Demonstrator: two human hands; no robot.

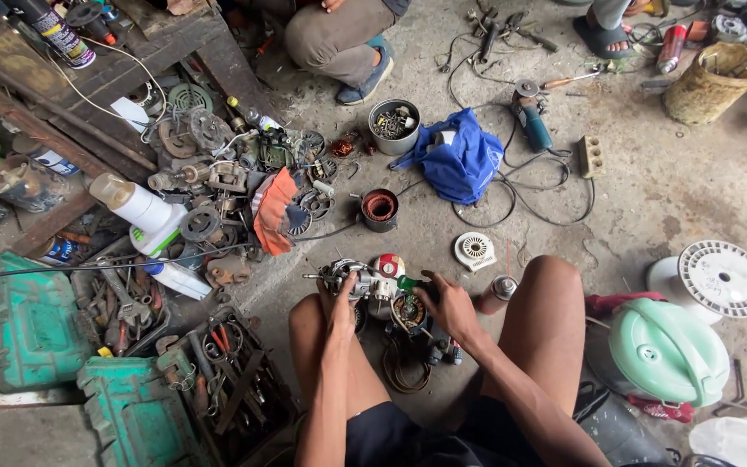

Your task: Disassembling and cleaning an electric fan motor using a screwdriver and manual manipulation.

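Observation:
I sit on a concrete floor with my knees apart. My left hand (340,301) grips a small metal motor assembly (358,278) held between my legs. My right hand (443,304) holds a green-handled screwdriver (409,283) against the motor's right side, next to a red-and-white round part (389,265). Below the hands lie a coil of wire (405,367) and a small dark part (443,351) on the floor.
A copper-wound stator (380,208), white fan cover (475,251), blue cloth (458,160), tin of screws (393,125) and angle grinder (531,121) lie ahead. Scrap motor parts (235,177) and green toolboxes (136,415) are left. A mint-green casing (667,350) and white spool (722,278) are right. Another person squats (339,39) ahead.

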